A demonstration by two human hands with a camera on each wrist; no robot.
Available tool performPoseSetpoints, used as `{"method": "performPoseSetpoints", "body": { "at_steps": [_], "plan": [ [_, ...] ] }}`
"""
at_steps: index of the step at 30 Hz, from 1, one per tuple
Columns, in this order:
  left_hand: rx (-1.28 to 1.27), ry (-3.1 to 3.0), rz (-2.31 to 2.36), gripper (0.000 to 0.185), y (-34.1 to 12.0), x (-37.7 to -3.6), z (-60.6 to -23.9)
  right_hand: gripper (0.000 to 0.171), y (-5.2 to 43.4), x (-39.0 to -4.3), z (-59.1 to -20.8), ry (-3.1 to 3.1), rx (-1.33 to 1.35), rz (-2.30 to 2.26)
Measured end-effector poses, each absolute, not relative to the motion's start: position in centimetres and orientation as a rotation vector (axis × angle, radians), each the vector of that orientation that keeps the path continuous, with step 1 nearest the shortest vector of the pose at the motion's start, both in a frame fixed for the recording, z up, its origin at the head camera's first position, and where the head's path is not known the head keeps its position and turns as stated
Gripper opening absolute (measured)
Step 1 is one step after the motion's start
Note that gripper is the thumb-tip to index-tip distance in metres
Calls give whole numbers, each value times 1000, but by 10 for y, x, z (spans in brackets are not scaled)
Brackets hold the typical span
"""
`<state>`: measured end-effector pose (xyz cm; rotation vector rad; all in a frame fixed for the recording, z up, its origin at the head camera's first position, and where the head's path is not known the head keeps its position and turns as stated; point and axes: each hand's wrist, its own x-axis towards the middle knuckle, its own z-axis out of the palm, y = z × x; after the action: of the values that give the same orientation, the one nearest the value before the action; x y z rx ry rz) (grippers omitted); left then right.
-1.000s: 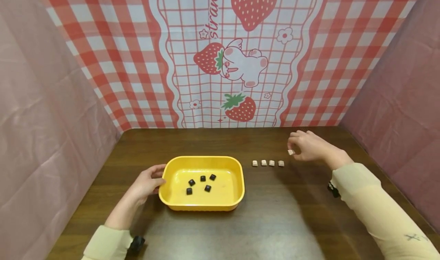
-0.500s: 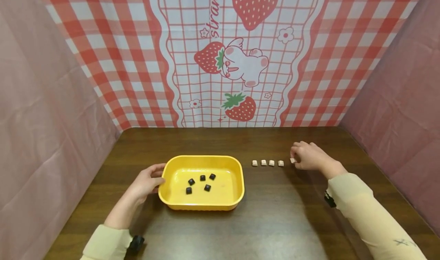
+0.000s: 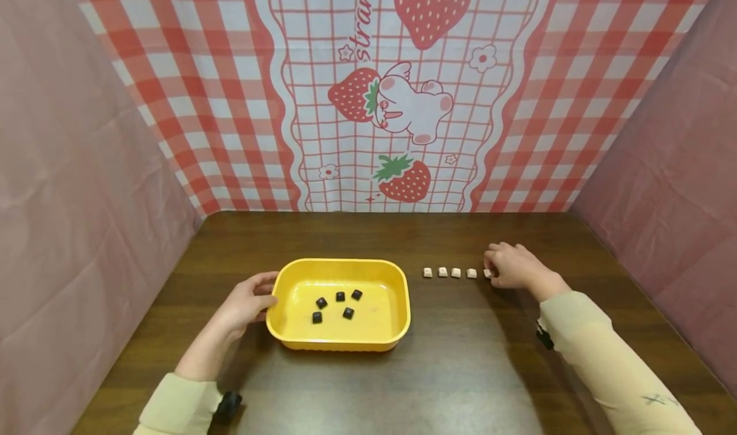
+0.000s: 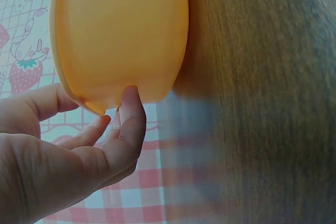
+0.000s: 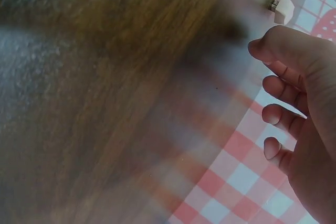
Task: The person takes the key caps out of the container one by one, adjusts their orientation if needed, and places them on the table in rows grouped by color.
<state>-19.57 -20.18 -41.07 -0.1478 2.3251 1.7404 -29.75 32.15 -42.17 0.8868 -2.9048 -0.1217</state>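
Placement in hand: a fifth pale cube is pinched by the right hand at the row's right end; release is judged next, while the yellow tray is steadied by the relaxed left hand.

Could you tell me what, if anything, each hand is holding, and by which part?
The left hand touches the yellow tray at its left rim. The right hand is at the fifth pale piece; the grip is hidden.
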Motion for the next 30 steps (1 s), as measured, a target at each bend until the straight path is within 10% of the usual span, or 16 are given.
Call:
{"method": "performPoseSetpoints", "body": {
  "at_steps": [30],
  "plan": [
    [-131,2320,1742,52,-203,-197,-412,25,320,-296,-411,-2939,854,-115]
  ]
}}
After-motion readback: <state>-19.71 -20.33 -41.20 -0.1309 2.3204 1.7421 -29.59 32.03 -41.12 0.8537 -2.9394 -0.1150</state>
